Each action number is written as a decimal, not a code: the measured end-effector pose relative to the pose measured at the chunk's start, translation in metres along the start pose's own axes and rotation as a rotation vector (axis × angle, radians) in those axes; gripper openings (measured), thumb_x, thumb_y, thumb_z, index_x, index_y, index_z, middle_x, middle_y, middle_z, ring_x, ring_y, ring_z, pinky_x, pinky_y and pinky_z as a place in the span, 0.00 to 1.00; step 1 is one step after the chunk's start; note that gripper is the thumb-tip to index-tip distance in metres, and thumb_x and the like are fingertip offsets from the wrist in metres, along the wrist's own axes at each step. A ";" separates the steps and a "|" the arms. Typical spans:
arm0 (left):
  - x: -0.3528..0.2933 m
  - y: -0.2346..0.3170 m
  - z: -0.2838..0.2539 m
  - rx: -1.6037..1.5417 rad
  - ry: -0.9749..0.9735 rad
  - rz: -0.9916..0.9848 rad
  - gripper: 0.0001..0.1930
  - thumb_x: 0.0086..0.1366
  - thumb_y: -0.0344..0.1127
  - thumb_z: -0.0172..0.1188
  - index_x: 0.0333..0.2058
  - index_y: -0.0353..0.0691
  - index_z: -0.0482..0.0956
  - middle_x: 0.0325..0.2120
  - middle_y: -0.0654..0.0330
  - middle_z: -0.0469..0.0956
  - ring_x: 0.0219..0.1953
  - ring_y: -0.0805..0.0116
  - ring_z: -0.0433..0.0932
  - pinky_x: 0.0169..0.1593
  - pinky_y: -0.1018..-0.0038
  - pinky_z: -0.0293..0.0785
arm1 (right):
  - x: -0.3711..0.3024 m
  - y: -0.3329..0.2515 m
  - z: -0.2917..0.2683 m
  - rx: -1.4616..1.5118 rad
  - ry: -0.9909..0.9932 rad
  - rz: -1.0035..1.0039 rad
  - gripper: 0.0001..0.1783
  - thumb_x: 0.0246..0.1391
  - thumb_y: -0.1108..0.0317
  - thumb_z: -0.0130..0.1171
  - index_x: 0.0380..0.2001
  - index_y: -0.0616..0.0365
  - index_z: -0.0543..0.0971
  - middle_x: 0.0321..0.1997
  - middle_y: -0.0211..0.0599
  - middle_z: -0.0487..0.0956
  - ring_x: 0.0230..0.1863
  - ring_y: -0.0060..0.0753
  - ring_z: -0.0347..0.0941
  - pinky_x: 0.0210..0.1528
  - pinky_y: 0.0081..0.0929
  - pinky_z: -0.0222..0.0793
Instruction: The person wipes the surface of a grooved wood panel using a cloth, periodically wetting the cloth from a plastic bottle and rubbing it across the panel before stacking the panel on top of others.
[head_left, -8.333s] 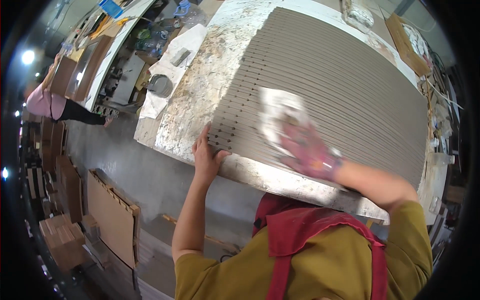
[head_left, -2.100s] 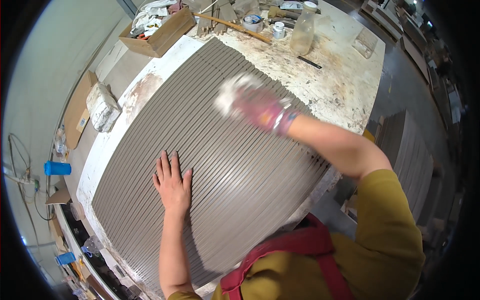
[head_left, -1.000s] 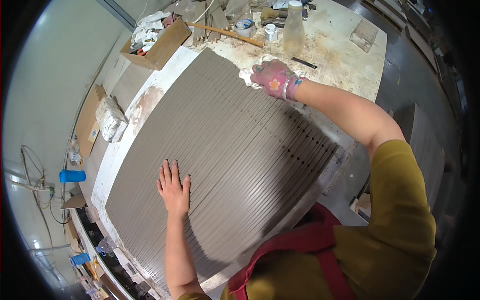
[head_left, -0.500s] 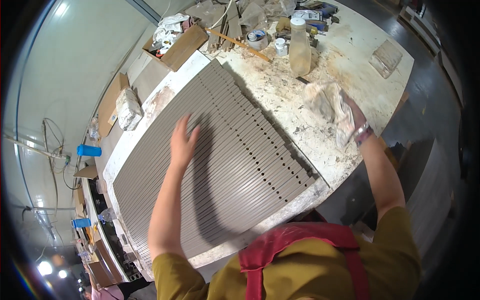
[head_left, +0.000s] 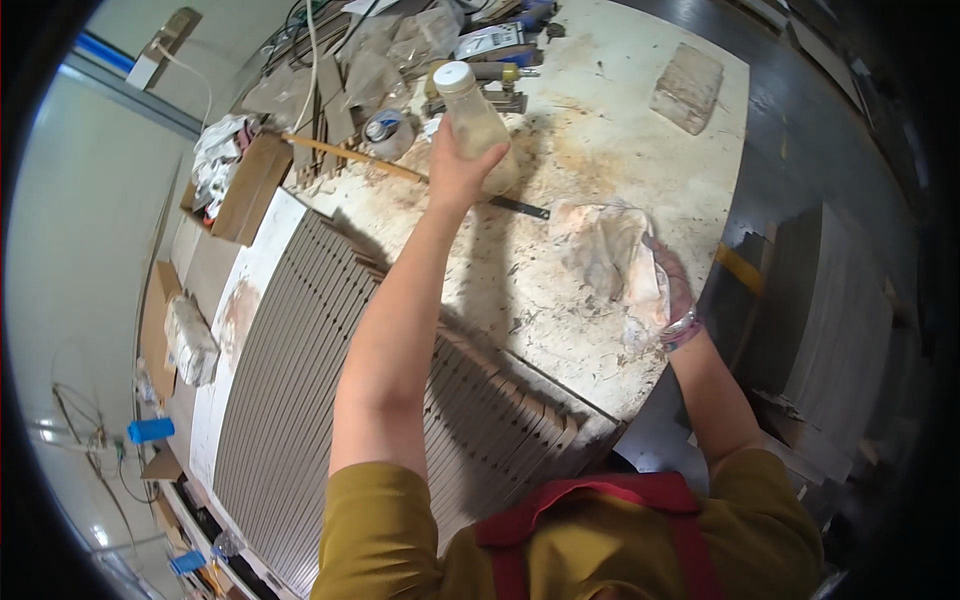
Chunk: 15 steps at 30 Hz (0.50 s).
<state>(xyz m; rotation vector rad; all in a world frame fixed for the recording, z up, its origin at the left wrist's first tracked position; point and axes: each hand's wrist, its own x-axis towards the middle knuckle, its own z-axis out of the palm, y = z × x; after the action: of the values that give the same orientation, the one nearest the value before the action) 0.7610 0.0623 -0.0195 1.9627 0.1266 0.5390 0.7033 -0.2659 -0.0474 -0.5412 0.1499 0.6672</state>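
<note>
My left hand point(head_left: 463, 172) is wrapped round a translucent plastic bottle point(head_left: 478, 125) with a white cap, at the far middle of the worktable. Cloudy pale liquid seems to show inside it. On the right, my right hand point(head_left: 672, 285) grips a stained white rag point(head_left: 605, 250) that is spread on the tabletop. Below my left arm lies a row of narrow grey-brown boards point(head_left: 300, 370), set side by side, with dark holes near their right ends. My forearm covers part of them.
The worktable point(head_left: 590, 130) is stained and scratched. A wrapped block point(head_left: 688, 88) sits at its far right. Behind the bottle are a power tool point(head_left: 490, 75), plastic bags and a wooden stick point(head_left: 350, 153). An open cardboard box point(head_left: 250, 190) with rags stands at the far left.
My left hand has left the boards, reached forward and taken hold of the bottle. My right hand still holds the rag, now lower on the table. The view has shifted.
</note>
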 end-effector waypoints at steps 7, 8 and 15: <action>-0.067 0.094 -0.022 0.972 -0.263 0.534 0.39 0.43 0.41 0.71 0.56 0.49 0.65 0.46 0.54 0.71 0.51 0.55 0.69 0.49 0.57 0.68 | -0.024 -0.005 0.049 0.167 -0.247 0.009 0.26 0.60 0.58 0.49 0.56 0.65 0.66 0.54 0.45 0.73 0.56 0.40 0.69 0.62 0.36 0.62; -0.079 0.098 -0.024 1.022 -0.375 0.563 0.39 0.43 0.41 0.71 0.56 0.52 0.65 0.46 0.55 0.71 0.52 0.56 0.69 0.49 0.56 0.68 | -0.026 -0.001 0.068 0.117 -0.175 -0.036 0.27 0.61 0.57 0.48 0.57 0.63 0.65 0.55 0.44 0.72 0.55 0.39 0.70 0.59 0.35 0.65; -0.111 0.129 -0.072 1.311 -0.475 0.522 0.34 0.52 0.32 0.63 0.59 0.59 0.64 0.43 0.55 0.69 0.49 0.60 0.69 0.48 0.57 0.66 | -0.014 0.036 0.080 -0.093 -0.276 0.089 0.25 0.63 0.54 0.46 0.57 0.58 0.65 0.51 0.41 0.74 0.48 0.36 0.73 0.48 0.33 0.73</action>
<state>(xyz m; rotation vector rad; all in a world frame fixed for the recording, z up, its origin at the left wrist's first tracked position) 0.6121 0.0293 0.0849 3.3907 -0.4678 0.2816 0.6667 -0.2085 0.0100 -0.5281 -0.1171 0.8311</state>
